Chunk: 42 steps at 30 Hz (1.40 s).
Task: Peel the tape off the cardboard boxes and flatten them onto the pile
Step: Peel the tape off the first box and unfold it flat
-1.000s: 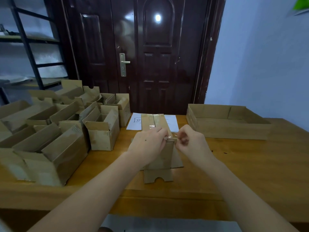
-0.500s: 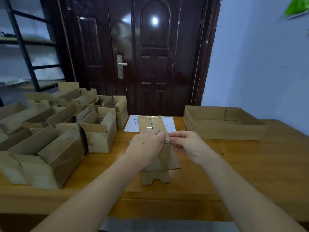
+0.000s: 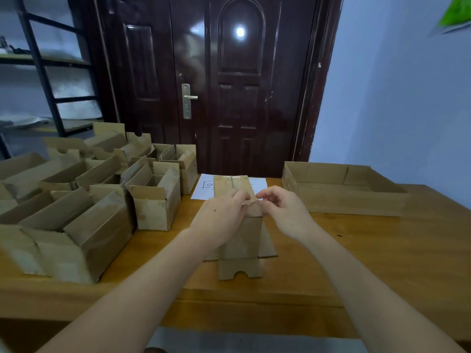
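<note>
Small cardboard box [image 3: 240, 235] stands mid-table [image 3: 369, 256], near front edge, bottom flap w/ a notch lying flat toward the person. Left hand [image 3: 221, 215] wraps the box's upper left side, fingers curled onto the top. Right hand [image 3: 283, 212] just beside it on the right, thumb & forefinger pinching a bit of clear tape [image 3: 251, 201] at the box's top near edge; tape end looks lifted, crinkled, but it's small & hard to read. Tape strip runs on along the top seam toward the far end. White paper sheet [image 3: 205, 189] w/ a drawn square lies under/behind the box. Left side of table: crowd of open boxes [image 3: 153, 200], flaps up, packed close together. Right rear: wide shallow cardboard tray [image 3: 341, 200], well apart from the hands. Dark door [image 3: 229, 98] behind the table.
</note>
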Each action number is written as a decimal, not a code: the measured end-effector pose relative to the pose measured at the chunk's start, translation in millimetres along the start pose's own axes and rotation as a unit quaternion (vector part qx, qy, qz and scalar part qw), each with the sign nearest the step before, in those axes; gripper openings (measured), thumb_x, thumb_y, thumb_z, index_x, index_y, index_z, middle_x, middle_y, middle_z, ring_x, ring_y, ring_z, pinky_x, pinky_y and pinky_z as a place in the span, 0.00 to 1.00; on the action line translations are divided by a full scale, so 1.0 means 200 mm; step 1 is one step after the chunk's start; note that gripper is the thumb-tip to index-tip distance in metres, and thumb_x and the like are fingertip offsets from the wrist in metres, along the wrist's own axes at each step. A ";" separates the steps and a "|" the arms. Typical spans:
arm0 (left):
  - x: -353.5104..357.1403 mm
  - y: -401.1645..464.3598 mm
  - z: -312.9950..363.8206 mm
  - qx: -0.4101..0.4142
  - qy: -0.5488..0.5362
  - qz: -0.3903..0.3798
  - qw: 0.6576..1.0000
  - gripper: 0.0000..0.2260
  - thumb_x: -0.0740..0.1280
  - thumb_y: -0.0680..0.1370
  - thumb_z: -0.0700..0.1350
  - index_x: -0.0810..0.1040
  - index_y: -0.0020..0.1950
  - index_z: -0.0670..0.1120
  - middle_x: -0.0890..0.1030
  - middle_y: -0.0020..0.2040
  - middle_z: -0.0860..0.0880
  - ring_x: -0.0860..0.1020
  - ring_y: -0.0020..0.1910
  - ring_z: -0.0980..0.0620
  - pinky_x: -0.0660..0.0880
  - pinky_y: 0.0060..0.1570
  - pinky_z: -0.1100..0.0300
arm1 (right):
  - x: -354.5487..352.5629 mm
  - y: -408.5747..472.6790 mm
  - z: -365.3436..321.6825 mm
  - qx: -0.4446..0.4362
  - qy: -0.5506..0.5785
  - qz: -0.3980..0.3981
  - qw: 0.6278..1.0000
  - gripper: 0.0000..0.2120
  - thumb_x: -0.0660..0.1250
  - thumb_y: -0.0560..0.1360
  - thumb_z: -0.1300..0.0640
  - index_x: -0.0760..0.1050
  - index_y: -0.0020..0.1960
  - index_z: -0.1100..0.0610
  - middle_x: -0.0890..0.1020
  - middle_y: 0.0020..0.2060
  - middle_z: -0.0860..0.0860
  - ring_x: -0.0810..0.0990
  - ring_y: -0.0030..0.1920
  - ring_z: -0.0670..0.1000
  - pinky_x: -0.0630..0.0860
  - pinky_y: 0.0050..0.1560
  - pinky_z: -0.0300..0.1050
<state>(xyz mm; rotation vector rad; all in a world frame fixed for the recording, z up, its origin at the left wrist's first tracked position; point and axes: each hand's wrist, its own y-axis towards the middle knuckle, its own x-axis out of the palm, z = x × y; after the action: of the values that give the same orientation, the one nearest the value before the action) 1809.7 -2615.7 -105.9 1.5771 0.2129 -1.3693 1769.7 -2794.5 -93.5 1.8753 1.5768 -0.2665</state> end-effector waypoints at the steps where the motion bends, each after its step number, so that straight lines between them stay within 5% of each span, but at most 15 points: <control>1: -0.01 0.01 -0.01 0.001 0.002 -0.005 1.000 0.09 0.59 0.86 0.49 0.73 0.65 0.51 0.79 0.56 0.53 0.79 0.47 0.52 0.77 0.46 0.61 | 0.00 0.00 0.01 0.007 -0.004 -0.011 1.000 0.08 0.64 0.83 0.56 0.79 0.59 0.50 0.83 0.49 0.46 0.82 0.49 0.46 0.80 0.53 0.41; 6: -0.01 0.04 -0.04 0.051 0.037 -0.042 0.997 0.09 0.66 0.83 0.45 0.71 0.62 0.51 0.80 0.55 0.51 0.80 0.44 0.50 0.82 0.47 0.55 | 0.03 0.04 -0.03 -0.027 -0.160 -0.046 0.986 0.19 0.72 0.79 0.51 0.74 0.68 0.47 0.76 0.58 0.45 0.78 0.51 0.46 0.77 0.53 0.39; 11: 0.02 0.03 -0.08 0.087 0.050 -0.009 0.995 0.11 0.66 0.82 0.44 0.70 0.63 0.52 0.76 0.53 0.52 0.79 0.39 0.46 0.81 0.39 0.50 | 0.06 0.11 -0.05 -0.055 -0.211 -0.069 0.973 0.08 0.73 0.77 0.50 0.81 0.54 0.51 0.79 0.44 0.46 0.77 0.46 0.49 0.77 0.49 0.47; 16: 0.05 0.00 -0.09 0.085 0.031 0.014 0.996 0.12 0.66 0.82 0.45 0.69 0.64 0.52 0.75 0.58 0.51 0.80 0.40 0.45 0.82 0.38 0.49 | 0.08 0.16 -0.04 -0.091 -0.229 -0.073 0.966 0.04 0.71 0.78 0.54 0.82 0.50 0.55 0.77 0.39 0.45 0.77 0.43 0.49 0.78 0.48 0.52; 19: 0.05 -0.04 -0.07 0.013 -0.077 0.039 0.996 0.12 0.64 0.84 0.49 0.66 0.66 0.54 0.77 0.55 0.53 0.81 0.41 0.52 0.83 0.40 0.54 | 0.08 0.13 -0.01 -0.151 -0.243 -0.050 0.957 0.06 0.67 0.80 0.58 0.83 0.54 0.55 0.75 0.41 0.45 0.73 0.44 0.47 0.73 0.46 0.46; 24: 0.06 -0.09 -0.03 -0.071 -0.185 0.059 0.978 0.31 0.72 0.79 0.49 0.56 0.74 0.55 0.74 0.65 0.52 0.80 0.49 0.57 0.81 0.47 0.66 | 0.11 0.11 0.05 -0.216 -0.310 0.025 0.926 0.07 0.66 0.81 0.55 0.82 0.51 0.55 0.73 0.38 0.47 0.72 0.35 0.52 0.68 0.34 0.47; 29: 0.06 -0.06 -0.03 -0.113 -0.201 0.059 0.971 0.28 0.73 0.78 0.48 0.63 0.74 0.53 0.65 0.75 0.57 0.77 0.50 0.60 0.77 0.47 0.72 | 0.14 0.12 0.05 -0.245 -0.355 0.052 0.901 0.05 0.67 0.80 0.57 0.77 0.46 0.55 0.72 0.33 0.49 0.71 0.29 0.53 0.71 0.26 0.49; 32: 0.05 -0.03 -0.05 -0.126 -0.205 0.055 0.969 0.21 0.72 0.79 0.45 0.69 0.69 0.54 0.70 0.69 0.58 0.76 0.49 0.62 0.73 0.43 0.75 | 0.14 0.12 0.03 -0.247 -0.368 0.055 0.895 0.05 0.69 0.79 0.57 0.76 0.45 0.56 0.73 0.32 0.49 0.71 0.28 0.53 0.68 0.25 0.47; 36: 0.04 -0.02 -0.08 -0.118 -0.204 0.058 0.970 0.14 0.69 0.80 0.42 0.72 0.63 0.53 0.77 0.56 0.55 0.79 0.51 0.56 0.82 0.52 0.57 | 0.15 0.14 0.02 -0.231 -0.368 0.077 0.897 0.05 0.63 0.81 0.58 0.77 0.48 0.56 0.77 0.31 0.49 0.75 0.29 0.55 0.67 0.28 0.47; 42: 0.04 -0.02 -0.08 -0.153 -0.214 0.041 0.964 0.19 0.71 0.80 0.45 0.69 0.68 0.54 0.77 0.54 0.58 0.79 0.49 0.57 0.81 0.51 0.61 | 0.15 0.12 0.00 -0.220 -0.353 0.061 0.907 0.09 0.59 0.83 0.53 0.75 0.49 0.54 0.76 0.34 0.47 0.74 0.31 0.52 0.72 0.30 0.49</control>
<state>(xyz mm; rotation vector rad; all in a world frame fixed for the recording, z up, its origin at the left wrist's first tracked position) 1820.1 -2605.7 -117.1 0.9967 0.0883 -1.4963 1798.4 -2772.0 -100.7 1.3004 0.9185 -0.4345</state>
